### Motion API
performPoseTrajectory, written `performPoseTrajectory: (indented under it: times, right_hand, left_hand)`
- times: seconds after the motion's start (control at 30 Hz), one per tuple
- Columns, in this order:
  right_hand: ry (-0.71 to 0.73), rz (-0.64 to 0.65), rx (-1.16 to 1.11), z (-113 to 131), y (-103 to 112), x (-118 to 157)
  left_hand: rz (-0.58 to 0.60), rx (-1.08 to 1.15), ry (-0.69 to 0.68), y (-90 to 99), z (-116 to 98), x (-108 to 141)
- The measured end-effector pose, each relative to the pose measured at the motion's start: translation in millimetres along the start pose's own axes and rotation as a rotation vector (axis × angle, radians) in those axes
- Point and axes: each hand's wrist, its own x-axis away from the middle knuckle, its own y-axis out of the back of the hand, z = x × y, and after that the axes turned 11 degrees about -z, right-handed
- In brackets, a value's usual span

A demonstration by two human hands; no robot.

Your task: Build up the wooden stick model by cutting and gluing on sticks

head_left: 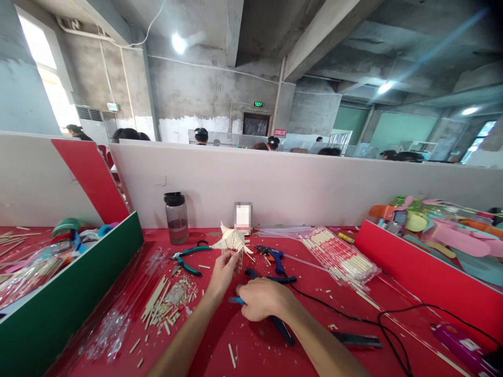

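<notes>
Hands at centre of the red worktop: my left hand pinches the pale stick-built star model upright for access; my right hand clenches blue-handled scissors flat, beside green-handled pliers.

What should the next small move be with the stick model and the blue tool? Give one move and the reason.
Probably bring the blue-handled tool under the right hand up to the pale wooden stick model. The left hand already holds that model upright above the red table, and the right hand is closed on the tool's handle just beside it; the gap between them is short.
</notes>
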Motion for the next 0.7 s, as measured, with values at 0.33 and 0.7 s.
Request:
performPoseTrajectory:
  times: [0.33, 0.7]
  right_hand:
    - [0.006, 0.005, 0.067, 4.8, 8.5, -1.6]
    - [0.019, -0.052, 0.021, 1.1, 2.7, -1.6]
  left_hand:
    - [0.000, -0.011, 0.010, -0.3, -1.6, -0.7]
    - [0.001, -0.032, -0.005, 1.3, 4.3, -2.9]
